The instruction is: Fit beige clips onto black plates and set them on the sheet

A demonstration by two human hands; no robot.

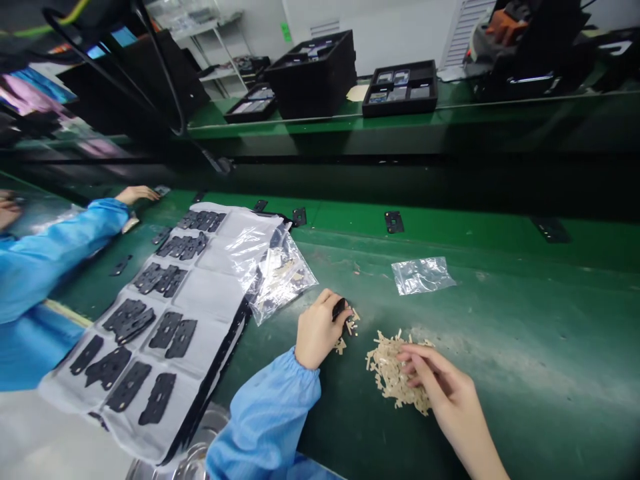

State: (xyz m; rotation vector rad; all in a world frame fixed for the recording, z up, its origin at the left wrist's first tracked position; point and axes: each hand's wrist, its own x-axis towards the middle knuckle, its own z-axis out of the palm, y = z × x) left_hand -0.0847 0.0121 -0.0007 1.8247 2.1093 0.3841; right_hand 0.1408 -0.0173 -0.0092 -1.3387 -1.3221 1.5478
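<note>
My left hand [320, 327], in a blue sleeve, is closed around a small black part [339, 309] that shows between thumb and fingers. Under and beside it lie a few beige strips [341, 346]. My right hand [443, 380] is at a loose pile of small beige pieces [393, 373], its thumb and fingertips drawn together over the right side of the pile. Whatever its fingertips hold is too small to make out. To the left of my left hand is a clear bag [283, 277] with more beige pieces inside.
A white compartment tray [207, 293] of black plates stands at left. An empty clear bag [423, 275] lies behind the pile. Black plates [394, 222] sit spaced along the green strip. A co-worker's hand [137, 195] reaches in at left. Black boxes [400, 90] line the shelf.
</note>
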